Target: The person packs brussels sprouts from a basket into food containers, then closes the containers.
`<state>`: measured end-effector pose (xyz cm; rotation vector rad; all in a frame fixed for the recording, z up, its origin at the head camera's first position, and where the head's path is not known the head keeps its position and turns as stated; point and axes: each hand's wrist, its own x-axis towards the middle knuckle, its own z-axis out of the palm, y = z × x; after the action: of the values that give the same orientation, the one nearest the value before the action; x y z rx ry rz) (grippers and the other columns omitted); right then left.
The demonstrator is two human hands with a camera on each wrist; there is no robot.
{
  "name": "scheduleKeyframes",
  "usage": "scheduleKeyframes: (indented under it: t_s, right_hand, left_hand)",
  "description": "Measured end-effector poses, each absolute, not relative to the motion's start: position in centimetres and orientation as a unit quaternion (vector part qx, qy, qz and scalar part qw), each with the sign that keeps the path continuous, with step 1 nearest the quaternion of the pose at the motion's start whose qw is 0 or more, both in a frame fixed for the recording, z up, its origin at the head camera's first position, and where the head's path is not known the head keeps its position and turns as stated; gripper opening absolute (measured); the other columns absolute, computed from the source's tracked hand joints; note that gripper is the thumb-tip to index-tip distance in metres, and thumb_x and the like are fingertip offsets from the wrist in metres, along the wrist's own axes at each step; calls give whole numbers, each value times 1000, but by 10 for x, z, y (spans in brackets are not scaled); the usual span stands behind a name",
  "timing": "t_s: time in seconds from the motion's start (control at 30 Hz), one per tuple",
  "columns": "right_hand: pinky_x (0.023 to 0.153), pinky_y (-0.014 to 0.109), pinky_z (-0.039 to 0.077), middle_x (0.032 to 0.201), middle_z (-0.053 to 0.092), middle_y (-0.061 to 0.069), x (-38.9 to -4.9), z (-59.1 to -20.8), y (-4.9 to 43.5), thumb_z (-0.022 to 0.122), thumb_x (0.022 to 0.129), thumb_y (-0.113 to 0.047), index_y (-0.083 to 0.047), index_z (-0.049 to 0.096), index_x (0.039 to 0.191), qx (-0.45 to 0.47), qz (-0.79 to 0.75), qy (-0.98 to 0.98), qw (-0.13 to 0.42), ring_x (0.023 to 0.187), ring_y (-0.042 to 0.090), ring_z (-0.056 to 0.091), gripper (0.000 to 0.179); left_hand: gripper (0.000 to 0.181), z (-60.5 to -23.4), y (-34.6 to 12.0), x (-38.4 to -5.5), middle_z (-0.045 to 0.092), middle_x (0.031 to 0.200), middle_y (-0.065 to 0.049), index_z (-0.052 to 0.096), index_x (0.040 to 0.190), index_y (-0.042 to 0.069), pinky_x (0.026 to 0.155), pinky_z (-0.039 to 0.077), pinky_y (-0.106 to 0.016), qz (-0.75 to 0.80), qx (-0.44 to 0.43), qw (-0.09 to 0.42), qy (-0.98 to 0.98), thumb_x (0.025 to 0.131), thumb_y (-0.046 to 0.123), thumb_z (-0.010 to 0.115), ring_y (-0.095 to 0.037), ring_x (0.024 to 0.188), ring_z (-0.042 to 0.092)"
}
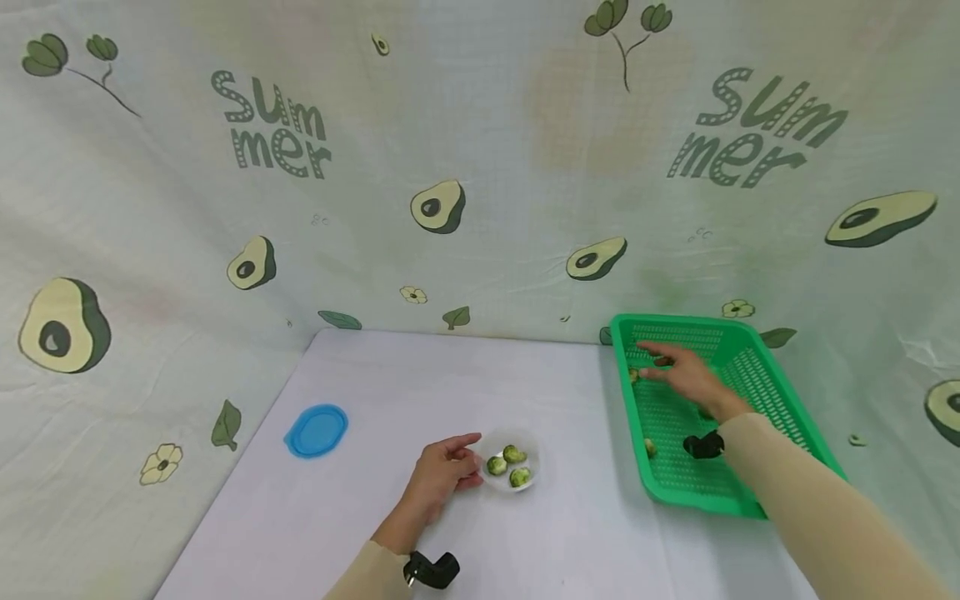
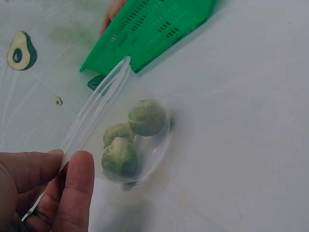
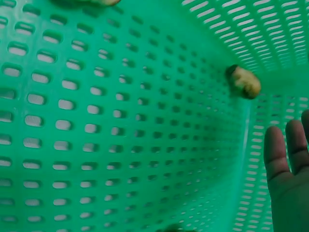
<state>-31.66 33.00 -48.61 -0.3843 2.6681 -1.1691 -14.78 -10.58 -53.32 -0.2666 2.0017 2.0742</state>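
My left hand (image 1: pixel 442 475) pinches the rim of a clear plastic bowl (image 2: pixel 104 99) between thumb and fingers. Three Brussels sprouts (image 1: pixel 520 477) lie in the bowl, green and leafy in the left wrist view. Over at the right, my right hand (image 1: pixel 686 379) reaches inside a green plastic basket (image 1: pixel 697 500), its fingers extended and holding nothing. One sprout (image 1: pixel 633 375) is by the basket's left wall, close to the right fingertips. Another sprout (image 1: pixel 649 447) lies nearer the front, and a third is partly hidden beneath the right wrist.
A round blue lid (image 1: pixel 318 431) lies on the white tabletop (image 1: pixel 390 383), left of the bowl. Behind and beside the table hangs a pale cloth (image 1: pixel 510 167) printed with avocados. The basket's perforated walls stand around the right hand.
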Motion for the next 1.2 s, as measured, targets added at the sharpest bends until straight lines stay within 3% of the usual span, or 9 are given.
scheduleKeyframes:
  t_s: [0.27, 0.8, 1.2]
  right_hand:
    - [105, 66, 47, 156, 43, 33, -329, -511, 324, 68, 105, -25, -7, 46, 160, -124, -409, 891, 152, 135, 51, 47, 62]
    - [96, 47, 50, 158, 42, 33, -334, -524, 337, 69, 102, -14, -3, 52, 154, -127, -372, 907, 154, 119, 39, 54, 56]
    - [92, 48, 52, 127, 61, 26, -332, -526, 338, 70, 100, -9, 5, 60, 136, -129, -388, 904, 125, 112, 38, 59, 39]
  left_hand:
    - [50, -533, -113, -143, 57, 98, -4, 59, 145, -4, 78, 67, -32, 705, -100, 121, 691, 97, -2, 71, -14, 85, 65]
    - [52, -535, -108, -146, 57, 97, -1, 58, 146, -5, 75, 66, -28, 708, -91, 126, 689, 96, -1, 72, -12, 83, 65]
    - [52, -533, -106, -148, 57, 97, -2, 59, 146, -4, 75, 66, -28, 707, -97, 128, 689, 96, -2, 72, -12, 83, 65]
